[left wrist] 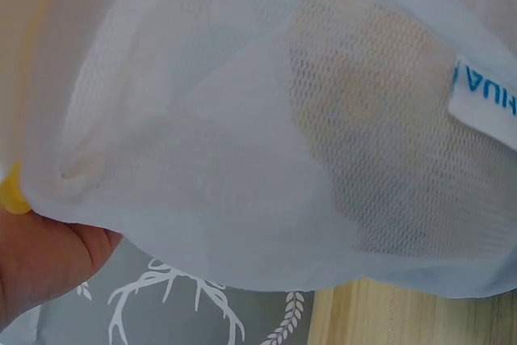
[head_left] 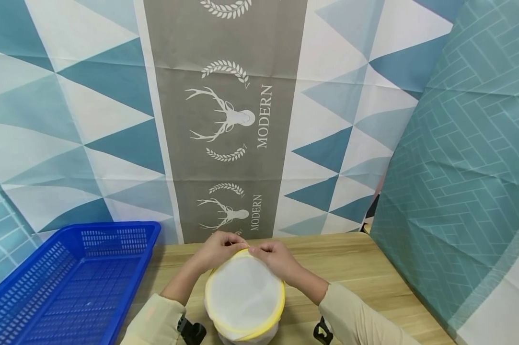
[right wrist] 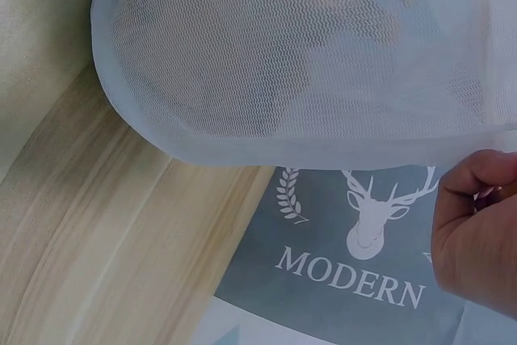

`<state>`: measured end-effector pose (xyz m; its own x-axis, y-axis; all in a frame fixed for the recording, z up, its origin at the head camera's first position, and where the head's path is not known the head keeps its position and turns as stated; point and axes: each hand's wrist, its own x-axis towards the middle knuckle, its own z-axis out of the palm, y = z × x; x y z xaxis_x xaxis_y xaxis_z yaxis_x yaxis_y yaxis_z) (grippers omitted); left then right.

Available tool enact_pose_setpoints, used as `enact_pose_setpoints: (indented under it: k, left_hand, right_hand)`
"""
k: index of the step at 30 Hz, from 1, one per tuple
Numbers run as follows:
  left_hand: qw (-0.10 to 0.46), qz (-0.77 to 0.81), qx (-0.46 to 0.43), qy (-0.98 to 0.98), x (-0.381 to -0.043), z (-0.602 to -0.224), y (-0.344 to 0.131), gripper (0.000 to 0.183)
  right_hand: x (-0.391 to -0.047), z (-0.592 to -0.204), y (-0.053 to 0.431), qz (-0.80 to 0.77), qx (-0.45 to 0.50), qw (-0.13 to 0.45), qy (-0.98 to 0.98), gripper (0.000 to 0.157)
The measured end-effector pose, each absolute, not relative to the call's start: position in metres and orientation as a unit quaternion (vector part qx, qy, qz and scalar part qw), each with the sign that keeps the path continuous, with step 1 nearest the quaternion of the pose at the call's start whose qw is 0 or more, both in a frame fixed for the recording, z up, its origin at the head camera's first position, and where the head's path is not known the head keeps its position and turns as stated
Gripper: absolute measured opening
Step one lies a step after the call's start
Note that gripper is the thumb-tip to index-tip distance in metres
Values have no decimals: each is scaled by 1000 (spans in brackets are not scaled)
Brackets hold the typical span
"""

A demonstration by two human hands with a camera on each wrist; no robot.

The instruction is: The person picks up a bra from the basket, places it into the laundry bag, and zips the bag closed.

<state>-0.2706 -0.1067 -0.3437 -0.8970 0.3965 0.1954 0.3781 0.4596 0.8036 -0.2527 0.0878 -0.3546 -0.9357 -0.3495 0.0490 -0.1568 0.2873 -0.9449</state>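
A white mesh laundry bag [head_left: 245, 292] with a yellow rim stands above the wooden table near its front. Its round top faces up toward me. At the rim's far edge, my left hand [head_left: 219, 251] pinches the yellow edge, and my right hand [head_left: 278, 258] pinches it just beside, fingertips nearly meeting. Seen from the left wrist, the bag's sheer side fills the view, with a white label [left wrist: 489, 101] in blue letters; the left thumb [left wrist: 48, 260] lies by the yellow edge. From the right wrist, the curled fingers [right wrist: 481, 224] grip the bag's edge. What lies between the fingertips is too small to tell.
A blue plastic basket [head_left: 149, 258] with perforated walls stands at the left. The wooden table [head_left: 350, 278] extends to the right. Patterned cloth [head_left: 224, 43] with deer prints hangs behind it, and a teal cloth [head_left: 470, 158] hangs along the right side.
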Motion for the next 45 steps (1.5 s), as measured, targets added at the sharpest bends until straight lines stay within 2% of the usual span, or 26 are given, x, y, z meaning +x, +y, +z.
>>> enact_pose_setpoints:
  k: [29,45]
  left_hand:
    - [3,466,240,852,-270,-346,-111,20]
    - [20,473,242,847,-270,-349,-110,20]
  right_hand:
    - [-249,-358,95,-566,-158,66,806,36]
    - [-253,-355,94,-554,-167,99,809,40]
